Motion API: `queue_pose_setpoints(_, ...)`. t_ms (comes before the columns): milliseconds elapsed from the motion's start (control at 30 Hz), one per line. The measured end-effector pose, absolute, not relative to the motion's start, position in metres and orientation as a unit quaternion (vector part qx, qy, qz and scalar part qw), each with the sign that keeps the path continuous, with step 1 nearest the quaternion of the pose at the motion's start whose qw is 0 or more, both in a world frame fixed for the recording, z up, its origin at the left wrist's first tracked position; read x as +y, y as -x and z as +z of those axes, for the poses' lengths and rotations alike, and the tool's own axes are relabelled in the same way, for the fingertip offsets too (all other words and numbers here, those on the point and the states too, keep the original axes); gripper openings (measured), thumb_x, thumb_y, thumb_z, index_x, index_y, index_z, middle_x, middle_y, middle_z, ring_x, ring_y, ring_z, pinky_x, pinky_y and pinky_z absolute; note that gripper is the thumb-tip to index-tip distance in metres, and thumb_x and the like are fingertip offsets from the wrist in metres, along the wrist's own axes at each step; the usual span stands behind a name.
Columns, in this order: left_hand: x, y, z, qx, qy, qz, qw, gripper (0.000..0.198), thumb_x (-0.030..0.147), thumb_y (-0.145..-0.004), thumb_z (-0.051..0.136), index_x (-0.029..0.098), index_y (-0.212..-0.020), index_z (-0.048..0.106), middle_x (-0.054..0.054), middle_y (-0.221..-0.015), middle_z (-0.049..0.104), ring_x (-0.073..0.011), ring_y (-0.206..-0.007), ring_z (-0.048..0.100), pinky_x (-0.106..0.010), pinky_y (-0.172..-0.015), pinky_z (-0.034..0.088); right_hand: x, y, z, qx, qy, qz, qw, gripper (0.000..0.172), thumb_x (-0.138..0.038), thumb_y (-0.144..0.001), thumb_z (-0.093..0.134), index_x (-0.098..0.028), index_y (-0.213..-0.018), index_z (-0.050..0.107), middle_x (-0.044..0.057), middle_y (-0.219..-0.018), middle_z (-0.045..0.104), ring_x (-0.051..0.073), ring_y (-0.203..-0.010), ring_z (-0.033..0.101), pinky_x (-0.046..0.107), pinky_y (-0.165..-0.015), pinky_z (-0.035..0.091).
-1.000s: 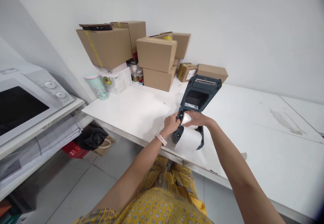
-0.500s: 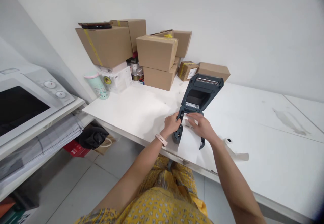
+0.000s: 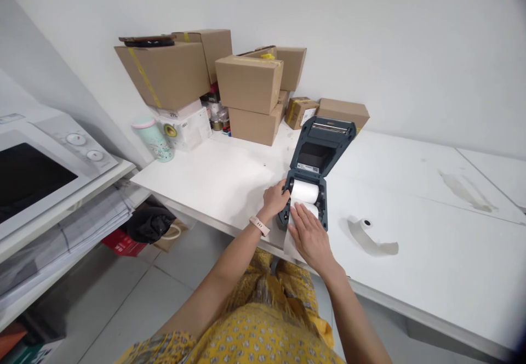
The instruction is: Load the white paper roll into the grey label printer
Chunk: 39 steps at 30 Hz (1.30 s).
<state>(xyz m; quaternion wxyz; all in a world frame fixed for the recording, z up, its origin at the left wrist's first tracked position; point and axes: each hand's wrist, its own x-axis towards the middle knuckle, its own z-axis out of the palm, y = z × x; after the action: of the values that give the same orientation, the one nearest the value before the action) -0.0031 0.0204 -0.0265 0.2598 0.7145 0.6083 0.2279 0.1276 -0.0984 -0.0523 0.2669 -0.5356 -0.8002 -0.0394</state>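
A dark grey label printer (image 3: 323, 199) stands near the table's front edge with its lid (image 3: 326, 139) raised. Inside it lies a white paper roll (image 3: 304, 191), its paper strip (image 3: 290, 243) running out over the front. My left hand (image 3: 275, 198) grips the printer's left side, thumb on the rim. My right hand (image 3: 309, 233) lies flat on the paper at the printer's front, fingers extended and pointing up toward the roll. To the right, a small roll (image 3: 365, 224) with a partly unwound, curled strip rests on the table.
Cardboard boxes (image 3: 249, 85) are stacked at the back against the wall. A mint tumbler (image 3: 153, 140) stands by a white box (image 3: 189, 129) at the table's left end. At the far left a white microwave (image 3: 53, 158) sits on a shelf over papers.
My right hand has moved from the roll area down toward me, onto the paper at the front. The roll now shows inside the printer. My left hand stays on its side.
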Motion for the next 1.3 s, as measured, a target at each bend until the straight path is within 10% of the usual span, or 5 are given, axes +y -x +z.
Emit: queue_pose_setpoints(1300,0.015,0.003,-0.021,0.618,-0.685,0.249,0.296,0.049,0.029,-0.090,0.050,0.030,-0.139,0.055,-0.002,-0.125,0.072,-0.0233,-0.115,0.067,-0.036,-0.101,0.048,-0.107,-0.111,-0.051,-0.786,0.569,-0.145,0.191,0.051,-0.041,-0.101,0.045,-0.013,-0.143,0.050,0.016,-0.152,0.049,0.031,-0.141,0.044,0.049,-0.116,0.031)
